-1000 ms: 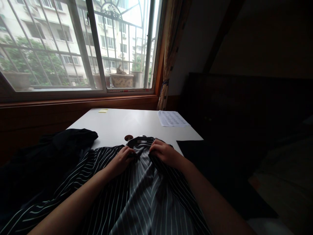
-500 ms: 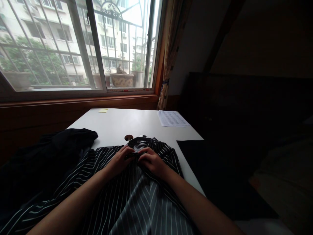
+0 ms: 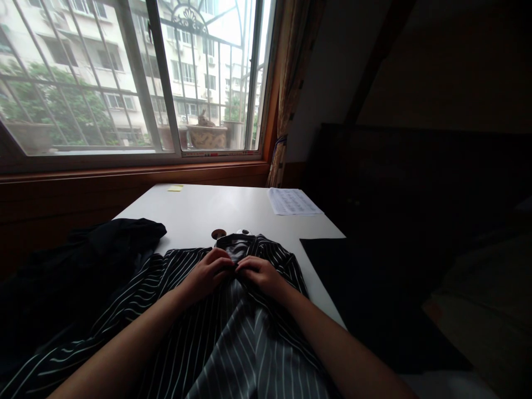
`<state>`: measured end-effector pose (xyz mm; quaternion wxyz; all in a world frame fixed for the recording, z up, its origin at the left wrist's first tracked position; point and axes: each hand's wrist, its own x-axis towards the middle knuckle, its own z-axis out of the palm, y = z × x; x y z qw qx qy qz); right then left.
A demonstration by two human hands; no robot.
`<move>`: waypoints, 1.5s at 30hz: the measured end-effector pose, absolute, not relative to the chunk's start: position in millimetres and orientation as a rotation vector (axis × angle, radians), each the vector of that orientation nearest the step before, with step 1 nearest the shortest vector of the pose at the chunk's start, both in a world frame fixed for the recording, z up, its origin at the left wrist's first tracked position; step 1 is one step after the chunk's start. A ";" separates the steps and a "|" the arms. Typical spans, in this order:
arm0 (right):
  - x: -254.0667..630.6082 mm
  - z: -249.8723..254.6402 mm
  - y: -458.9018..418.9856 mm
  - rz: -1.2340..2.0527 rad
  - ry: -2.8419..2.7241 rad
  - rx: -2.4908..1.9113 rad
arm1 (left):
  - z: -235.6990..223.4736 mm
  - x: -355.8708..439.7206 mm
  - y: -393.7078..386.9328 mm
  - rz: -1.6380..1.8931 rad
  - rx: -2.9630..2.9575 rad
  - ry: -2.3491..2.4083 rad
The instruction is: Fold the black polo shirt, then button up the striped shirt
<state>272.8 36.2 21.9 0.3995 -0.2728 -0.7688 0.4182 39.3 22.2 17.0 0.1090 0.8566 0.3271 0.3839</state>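
A black shirt with white stripes [image 3: 187,321] lies spread over the near part of the white table [image 3: 208,208], its collar toward the window. Its front hangs apart lower down, showing the greyer inner side. My left hand [image 3: 208,271] pinches the shirt's front edge just below the collar. From the other side, my right hand [image 3: 260,274] grips the opposite front edge, and the fingertips of both hands nearly meet. Whatever small part lies between the fingers, such as a button, is hidden.
Dark clothing [image 3: 112,249] is heaped at the left. Printed sheets [image 3: 295,201] lie at the table's far right corner, a yellow sticky note [image 3: 175,188] at the far left. Behind the collar are a round brown-rimmed hole [image 3: 218,234] and a small white object [image 3: 244,232].
Both hands have drawn slightly closer together and a little lower at the collar opening, bringing the two front edges together. The rest of the shirt stays in place.
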 end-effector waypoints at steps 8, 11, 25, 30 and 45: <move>276.3 28.6 33.8 1.150 -1.939 -0.724 | 16.1 39.9 23.4 1.102 2.573 0.982; 276.2 29.2 33.3 1.150 -1.943 -0.756 | 15.8 40.0 24.1 1.097 2.592 0.970; 274.5 24.8 33.2 1.078 -1.985 -0.822 | 20.4 40.8 23.2 1.070 2.533 0.931; 275.0 23.9 33.9 1.058 -1.998 -0.867 | 23.3 40.9 21.4 1.075 2.525 0.892; 271.5 23.4 32.5 0.915 -2.035 -0.767 | 19.7 41.5 21.1 1.132 2.688 0.897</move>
